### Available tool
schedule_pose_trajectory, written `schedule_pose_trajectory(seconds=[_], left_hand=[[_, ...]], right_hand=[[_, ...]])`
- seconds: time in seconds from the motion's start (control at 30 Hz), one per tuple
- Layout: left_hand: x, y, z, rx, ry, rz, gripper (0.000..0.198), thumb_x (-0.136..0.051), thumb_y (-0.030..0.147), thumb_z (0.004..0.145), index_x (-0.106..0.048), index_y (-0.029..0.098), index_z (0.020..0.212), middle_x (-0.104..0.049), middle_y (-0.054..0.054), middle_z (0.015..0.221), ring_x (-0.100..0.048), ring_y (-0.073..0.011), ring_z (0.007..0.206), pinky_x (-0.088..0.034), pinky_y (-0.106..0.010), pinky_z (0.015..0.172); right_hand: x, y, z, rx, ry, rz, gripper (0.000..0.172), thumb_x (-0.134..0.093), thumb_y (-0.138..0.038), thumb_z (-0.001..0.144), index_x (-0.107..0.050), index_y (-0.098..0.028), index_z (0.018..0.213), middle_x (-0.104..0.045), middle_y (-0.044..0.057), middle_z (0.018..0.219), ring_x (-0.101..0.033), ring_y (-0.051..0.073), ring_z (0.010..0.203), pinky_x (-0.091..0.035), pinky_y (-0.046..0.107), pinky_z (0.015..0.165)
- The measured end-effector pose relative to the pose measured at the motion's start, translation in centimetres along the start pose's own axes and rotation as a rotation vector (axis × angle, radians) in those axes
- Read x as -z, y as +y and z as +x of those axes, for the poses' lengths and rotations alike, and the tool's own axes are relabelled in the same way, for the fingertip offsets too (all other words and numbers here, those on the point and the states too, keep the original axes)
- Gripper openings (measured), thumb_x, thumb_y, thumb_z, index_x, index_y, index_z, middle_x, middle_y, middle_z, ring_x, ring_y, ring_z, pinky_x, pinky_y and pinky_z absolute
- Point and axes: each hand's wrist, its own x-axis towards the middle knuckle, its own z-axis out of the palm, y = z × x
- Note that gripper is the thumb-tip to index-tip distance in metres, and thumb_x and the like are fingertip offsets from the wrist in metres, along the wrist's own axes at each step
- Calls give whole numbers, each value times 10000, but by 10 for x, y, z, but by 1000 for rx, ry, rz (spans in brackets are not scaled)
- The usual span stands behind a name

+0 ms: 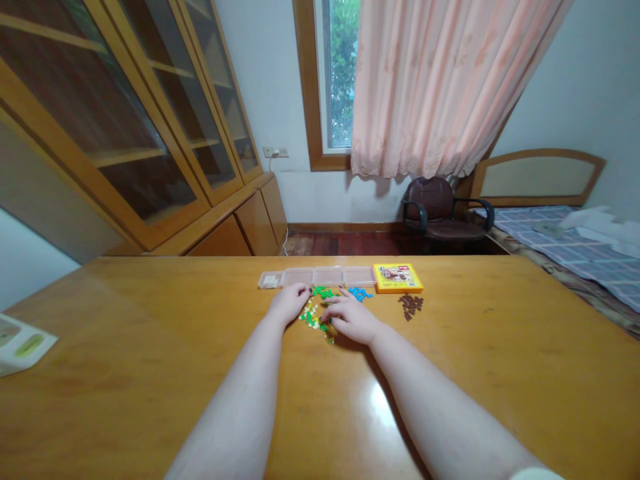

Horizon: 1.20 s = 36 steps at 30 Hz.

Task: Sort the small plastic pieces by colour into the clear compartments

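Small plastic pieces lie in loose heaps on the wooden table. Under and between my hands is a mixed heap of green, white and yellow pieces (311,320). My left hand (290,303) rests at its left edge, fingers curled together; whatever is under the fingertips is hidden. My right hand (354,319) reaches over the right side of the heap with its fingers apart, fingertips down among the pieces. Just beyond the hands are a green heap (324,292) and a blue heap (360,293). A brown heap (411,305) sits farther right.
Behind the heaps stands a row of clear shallow trays (329,276), the leftmost holding something white. A yellow box (398,277) adjoins them on the right. A white object (23,343) sits at the table's left edge. Beyond the table are a chair (440,207) and a glass-fronted cabinet.
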Motion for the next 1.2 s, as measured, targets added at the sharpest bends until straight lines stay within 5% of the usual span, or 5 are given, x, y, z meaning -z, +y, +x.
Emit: schedule_pose_trajectory(seconds=[0.23,0.37,0.77,1.07,1.2], left_hand=[[-2,-3,1,-21,4,6,279,-440,376,827,-642,203,742,-668,-18,748,-555,-166,672,-312,-244,550],[-3,-4,1,-12,14,-1,309,-441,421,831,-632,201,726,-654,-12,705,-544,-163,647,-296,-247,534],[-1,1,-1,45,17,-22,303,-459,423,820,-671,207,798,-687,-30,796,-572,-182,724,-314,-255,572],[-1,0,-1,36,6,-18,315,-450,434,824,-659,205,769,-682,-30,769,-566,-177,692,-309,-255,562],[0,1,0,36,-2,0,312,-454,434,822,-646,199,751,-680,-32,762,-567,-177,690,-309,-254,557]], right_hand=[[-1,5,1,-125,204,-80,270,-481,-130,789,-657,-199,983,-664,69,1039,-527,216,1085,-250,453,1029],[-2,5,0,-14,80,93,240,-457,-99,766,-681,-174,801,-685,25,791,-594,161,781,-418,285,794],[-3,4,-1,19,-36,130,254,-464,-115,753,-695,-178,837,-694,7,782,-587,140,709,-404,236,685],[1,6,1,-152,191,-91,238,-456,-196,851,-687,-189,906,-658,39,783,-530,169,768,-360,271,723],[0,5,-1,-4,39,63,302,-435,-213,872,-668,-169,685,-614,4,648,-514,139,655,-355,239,647]])
